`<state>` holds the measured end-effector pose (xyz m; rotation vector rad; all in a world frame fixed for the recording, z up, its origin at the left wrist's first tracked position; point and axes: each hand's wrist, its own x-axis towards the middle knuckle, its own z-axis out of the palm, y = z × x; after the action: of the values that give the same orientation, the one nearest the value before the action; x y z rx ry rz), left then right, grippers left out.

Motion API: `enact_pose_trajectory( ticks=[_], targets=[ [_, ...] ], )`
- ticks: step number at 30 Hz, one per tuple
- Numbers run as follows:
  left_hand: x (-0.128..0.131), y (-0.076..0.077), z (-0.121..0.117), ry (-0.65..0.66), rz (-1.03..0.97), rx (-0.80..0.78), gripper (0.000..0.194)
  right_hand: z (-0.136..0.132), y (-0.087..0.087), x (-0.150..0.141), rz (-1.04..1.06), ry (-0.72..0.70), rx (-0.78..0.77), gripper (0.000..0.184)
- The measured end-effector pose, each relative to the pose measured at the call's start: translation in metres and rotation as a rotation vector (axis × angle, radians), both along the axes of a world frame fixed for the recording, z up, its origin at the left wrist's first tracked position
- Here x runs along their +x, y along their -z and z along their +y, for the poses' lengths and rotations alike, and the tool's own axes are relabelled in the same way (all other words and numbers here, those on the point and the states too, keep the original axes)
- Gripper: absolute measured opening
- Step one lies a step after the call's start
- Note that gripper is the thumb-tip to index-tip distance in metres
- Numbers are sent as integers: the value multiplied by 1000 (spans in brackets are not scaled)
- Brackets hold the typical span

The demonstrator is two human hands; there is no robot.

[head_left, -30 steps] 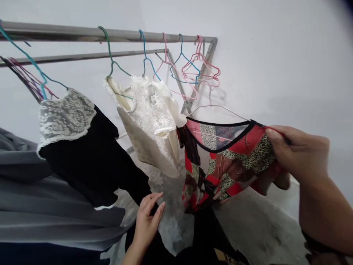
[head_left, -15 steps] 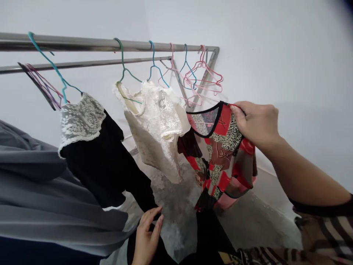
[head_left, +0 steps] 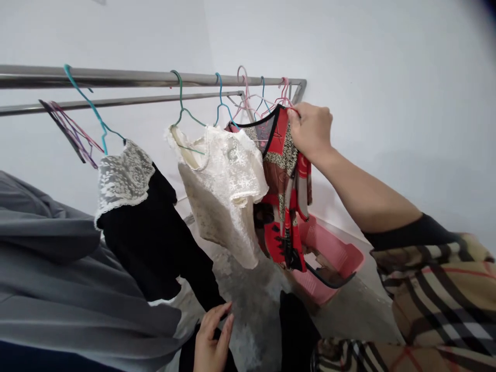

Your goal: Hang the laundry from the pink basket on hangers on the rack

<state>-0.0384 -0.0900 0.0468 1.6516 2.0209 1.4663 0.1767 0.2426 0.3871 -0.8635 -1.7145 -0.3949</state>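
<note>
The right hand grips the shoulder of a red patterned blouse, its fingers closed on the cloth. The blouse is on a pale pink hanger, whose hook is at the rail; whether it bears on the rail, I cannot tell. The blouse is right of a white lace top, which overlaps its left edge from the near side. Further left, a black top with a lace yoke hangs from the rail, and grey cloth is at the far left. The left hand is low and near, fingers loosely bent and apart, holding nothing, close to the black top's sleeve. A pink basket stands on the floor at the right, partly behind the blouse
</note>
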Motion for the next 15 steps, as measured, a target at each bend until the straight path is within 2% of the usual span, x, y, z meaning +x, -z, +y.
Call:
enact_pose_trajectory(
  ticks=[4,7,11,15],
  targets=[
    [-3,3,-1,-3,14,34,27,40,-29,-37,85,-34,-33,38],
    [-5,7,-2,14,13,43,25,54,-38,-67,92,-51,-96,35],
    [-3,11,0,21,-5,25,26,50,-27,-88,29,-88,-184,30],
    [5,11,6,0,-55,-28,29,38,-6,-80,-50,-112,-278,27]
  ],
)
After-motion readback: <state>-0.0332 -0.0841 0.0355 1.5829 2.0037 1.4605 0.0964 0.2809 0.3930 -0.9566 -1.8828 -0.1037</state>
